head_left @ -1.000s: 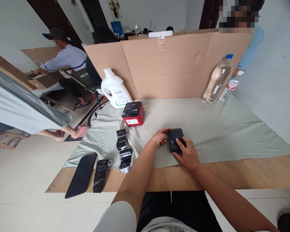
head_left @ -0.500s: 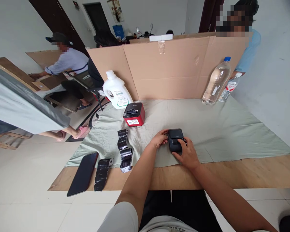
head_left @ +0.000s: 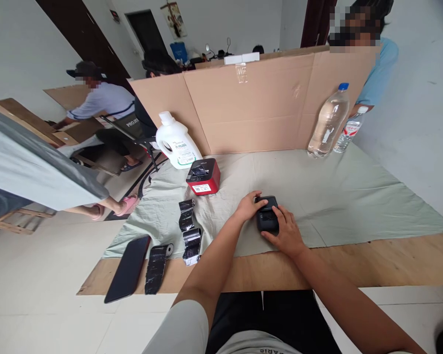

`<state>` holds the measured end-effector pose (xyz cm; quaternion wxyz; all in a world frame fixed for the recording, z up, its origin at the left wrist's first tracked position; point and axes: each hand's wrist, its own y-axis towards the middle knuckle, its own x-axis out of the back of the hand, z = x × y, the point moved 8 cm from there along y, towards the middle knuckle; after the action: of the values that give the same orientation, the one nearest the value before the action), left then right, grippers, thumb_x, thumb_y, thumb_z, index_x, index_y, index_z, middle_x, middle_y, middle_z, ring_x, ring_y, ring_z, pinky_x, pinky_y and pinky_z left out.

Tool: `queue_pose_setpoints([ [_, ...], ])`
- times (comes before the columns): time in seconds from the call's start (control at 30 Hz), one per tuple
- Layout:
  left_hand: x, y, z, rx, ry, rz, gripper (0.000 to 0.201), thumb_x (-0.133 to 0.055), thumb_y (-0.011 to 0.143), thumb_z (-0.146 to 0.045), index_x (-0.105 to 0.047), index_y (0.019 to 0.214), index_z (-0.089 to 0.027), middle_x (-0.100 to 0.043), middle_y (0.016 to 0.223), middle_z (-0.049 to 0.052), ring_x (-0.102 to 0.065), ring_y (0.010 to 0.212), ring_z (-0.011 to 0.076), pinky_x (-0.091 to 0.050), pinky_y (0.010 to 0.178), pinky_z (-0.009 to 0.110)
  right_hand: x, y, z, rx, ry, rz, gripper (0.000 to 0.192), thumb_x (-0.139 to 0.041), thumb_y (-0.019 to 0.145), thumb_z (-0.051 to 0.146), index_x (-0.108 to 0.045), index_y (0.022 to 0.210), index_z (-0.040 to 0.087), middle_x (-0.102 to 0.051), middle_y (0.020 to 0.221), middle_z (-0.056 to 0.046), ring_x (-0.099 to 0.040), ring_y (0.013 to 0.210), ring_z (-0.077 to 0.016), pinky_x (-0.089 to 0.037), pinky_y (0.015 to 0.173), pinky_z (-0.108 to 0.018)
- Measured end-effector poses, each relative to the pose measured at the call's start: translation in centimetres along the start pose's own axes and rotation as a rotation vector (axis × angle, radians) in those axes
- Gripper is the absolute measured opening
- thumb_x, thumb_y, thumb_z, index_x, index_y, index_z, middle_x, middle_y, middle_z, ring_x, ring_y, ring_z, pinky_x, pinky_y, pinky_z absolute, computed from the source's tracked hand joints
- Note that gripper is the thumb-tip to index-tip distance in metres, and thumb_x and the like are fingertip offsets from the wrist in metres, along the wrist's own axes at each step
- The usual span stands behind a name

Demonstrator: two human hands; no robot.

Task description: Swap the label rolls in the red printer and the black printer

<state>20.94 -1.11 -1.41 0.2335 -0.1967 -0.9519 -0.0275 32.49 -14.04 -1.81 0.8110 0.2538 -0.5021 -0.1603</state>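
L hand [head_left: 248, 206] has crept up the small black box-shaped plastic printer's [head_left: 267, 220] far corner, fingers curled on it, while R hand [head_left: 285, 232] keeps pressing fingertips on top w/ device pinned to the cloth.

Black mini printer [head_left: 268, 220] sits on a pale grey-green cloth [head_left: 339, 196]. At ten o'clock of it, a red printer [head_left: 204, 177] with a black top and white label. Beyond that, a white detergent jug [head_left: 175, 142] with green print. Glossy black phone [head_left: 127, 268] at eight o'clock on the light wood desk [head_left: 391, 260]. Clear bottle [head_left: 328, 122], blue cap, at one o'clock before plain brown cardboard [head_left: 266, 103].
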Motion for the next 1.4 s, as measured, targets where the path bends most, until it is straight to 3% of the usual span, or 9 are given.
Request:
queue_pose_setpoints([
  [0.17, -0.1, 0.1, -1.6, -0.121, 0.153, 0.134, 0.073, -0.085, 0.06, -0.029, -0.057, 0.127, -0.017, -0.054, 0.135, 0.013, -0.05, 0.126, 0.0282, -0.039, 0.107, 0.037, 0.8, 0.4, 0.3, 0.073, 0.06, -0.051, 0.089, -0.056, 0.082, 0.061, -0.019, 0.15, 0.016, -0.048, 0.14, -0.017, -0.045, 0.128, -0.0316, -0.04, 0.104, -0.052],
  [0.37, 2.2, 0.6, -2.4, -0.109, 0.152, -0.214, 0.037, -0.066, 0.082, -0.026, -0.058, 0.117, -0.016, -0.061, 0.115, 0.009, -0.062, 0.092, 0.018, -0.047, 0.091, 0.032, 0.0, 0.3, 0.0, 0.041, 0.079, -0.007, 0.075, -0.055, 0.084, 0.058, -0.034, 0.143, 0.016, -0.044, 0.143, -0.018, -0.043, 0.128, -0.0316, -0.041, 0.104, -0.052],
  [0.53, 2.6, -0.3, -2.5, -0.081, 0.226, -0.412, 0.026, -0.061, 0.082, -0.017, -0.058, 0.108, -0.017, -0.058, 0.11, 0.008, -0.057, 0.074, 0.0138, -0.047, 0.08, 0.03, 0.0, 0.2, -0.2, 0.023, 0.087, -0.018, 0.065, -0.057, 0.083, 0.055, -0.044, 0.133, 0.015, -0.045, 0.137, -0.019, -0.045, 0.123, -0.032, -0.043, 0.101, -0.052],
  [0.67, 0.1, -0.3, -3.6, -0.19, 0.476, -0.176, 0.007, -0.064, 0.079, -0.02, -0.066, 0.086, -0.022, -0.068, 0.088, 0.005, -0.053, 0.095, 0.0241, -0.041, 0.089, 0.035, 0.2, 0.3, -0.2, 0.026, 0.093, -0.039, 0.065, -0.057, 0.083, 0.056, -0.044, 0.132, 0.016, -0.047, 0.133, -0.019, -0.046, 0.121, -0.033, -0.044, 0.099, -0.053],
  [0.77, -2.0, 0.1, -4.1, -0.207, 0.672, 0.027, 0.007, -0.068, 0.077, -0.025, -0.071, 0.083, -0.023, -0.071, 0.09, 0.008, -0.049, 0.104, 0.03, -0.035, 0.094, 0.041, 0.2, 0.3, -0.2, 0.027, 0.099, -0.039, 0.065, -0.056, 0.084, 0.057, -0.043, 0.133, 0.017, -0.047, 0.133, -0.018, -0.046, 0.121, -0.0333, -0.044, 0.098, -0.054],
  [0.9, -3.8, 1.3, -4.5, -0.174, 0.818, 0.154, 0.004, -0.071, 0.072, -0.021, -0.071, 0.072, -0.016, -0.07, 0.09, 0.016, -0.046, 0.108, 0.0357, -0.029, 0.096, 0.046, 0.2, 0.3, -0.3, 0.019, 0.105, -0.03, 0.064, -0.055, 0.084, 0.057, -0.043, 0.134, 0.018, -0.047, 0.133, -0.018, -0.046, 0.122, -0.0333, -0.044, 0.099, -0.054],
  [1.07, -5.0, 2.1, -4.9, -0.13, 0.906, 0.213, 0.009, -0.069, 0.07, -0.016, -0.072, 0.079, -0.013, -0.067, 0.103, 0.02, -0.048, 0.108, 0.0353, -0.029, 0.096, 0.045, 0.2, 0.3, -0.6, 0.015, 0.116, -0.04, 0.068, -0.056, 0.083, 0.059, -0.043, 0.134, 0.017, -0.048, 0.133, -0.019, -0.047, 0.122, -0.0334, -0.044, 0.099, -0.054],
  [1.2, -4.1, 1.2, -5.2, -0.142, 0.921, 0.203, 0.023, -0.064, 0.076, -0.021, -0.07, 0.095, -0.01, -0.065, 0.109, 0.02, -0.05, 0.109, 0.0348, -0.035, 0.093, 0.043, 0.2, 0.3, -0.9, 0.025, 0.136, -0.056, 0.076, -0.059, 0.08, 0.06, -0.038, 0.138, 0.016, -0.048, 0.133, -0.019, -0.046, 0.124, -0.0328, -0.044, 0.101, -0.054],
  [1.4, -3.0, 0.2, -5.5, -0.246, 0.786, 0.131, 0.023, -0.062, 0.077, -0.023, -0.068, 0.098, -0.014, -0.069, 0.1, 0.014, -0.057, 0.103, 0.0314, -0.04, 0.094, 0.043, -0.2, 0.2, -0.9, 0.04, 0.117, -0.06, 0.076, -0.056, 0.081, 0.063, -0.039, 0.137, 0.014, -0.048, 0.132, -0.02, -0.046, 0.123, -0.0332, -0.043, 0.1, -0.054],
])
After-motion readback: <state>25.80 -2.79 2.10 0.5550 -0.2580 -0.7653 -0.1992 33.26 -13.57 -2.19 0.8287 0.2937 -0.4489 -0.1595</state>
